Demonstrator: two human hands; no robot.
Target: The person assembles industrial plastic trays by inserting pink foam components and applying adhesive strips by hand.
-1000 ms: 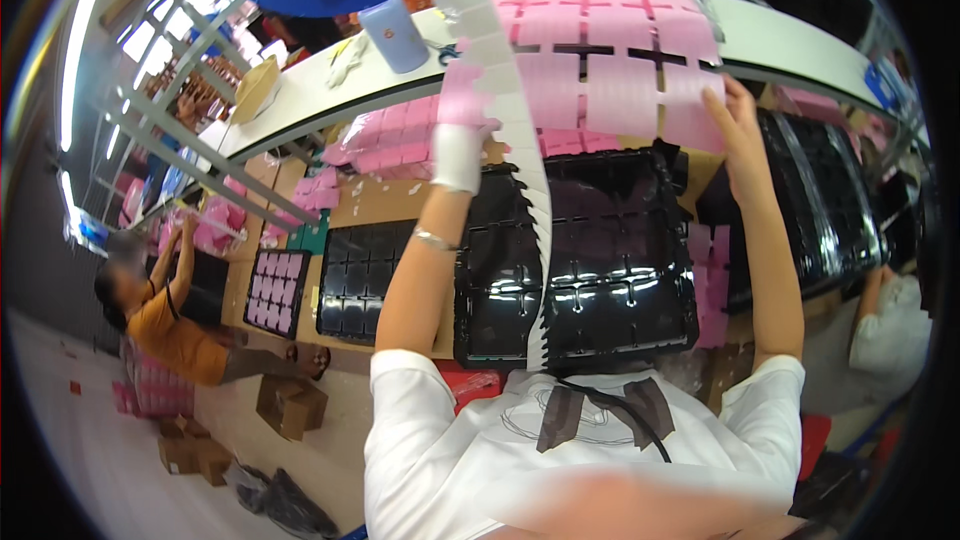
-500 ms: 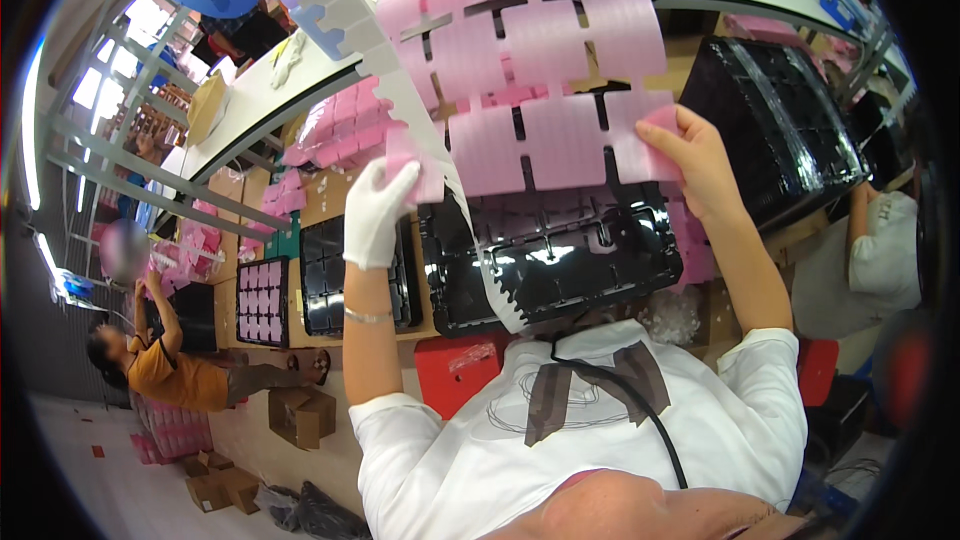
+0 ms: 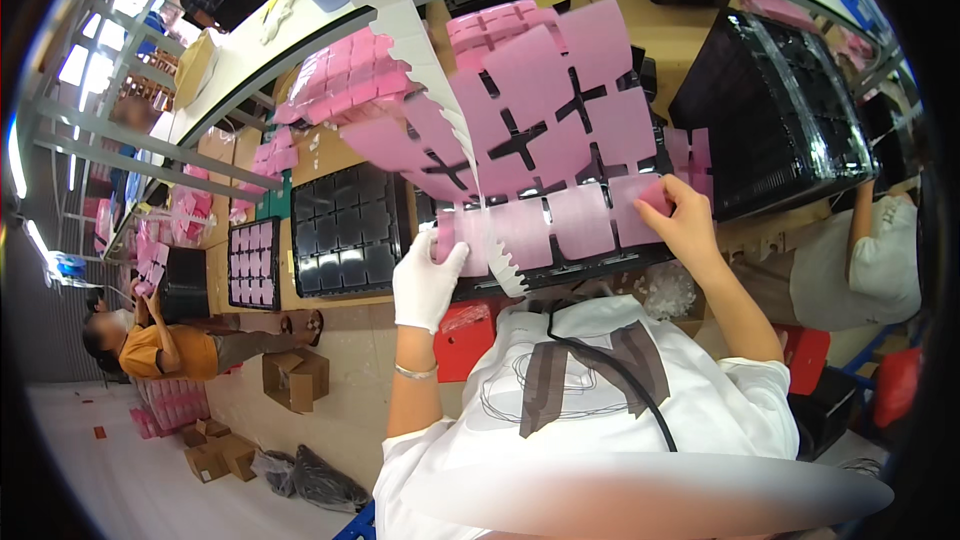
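Note:
A pink foam sheet with cross-shaped cutouts lies draped over a black plastic tray in front of me. Its near edge is pinched at the left corner by my left hand, which wears a white glove. Bare fingers of my right hand grip the same edge near the right corner. Toward the far side the sheet rises and folds, and black shows through its slots. Most of the tray is hidden beneath the foam.
A wrapped stack of black trays stands at right. To the left are a black tray, a tray with pink pieces and a pile of pink foam. Co-workers sit or stand on both sides; a red bin is below.
Both hands have come down toward me with the sheet's near edge. The foam, raised above the tray before, now covers most of it.

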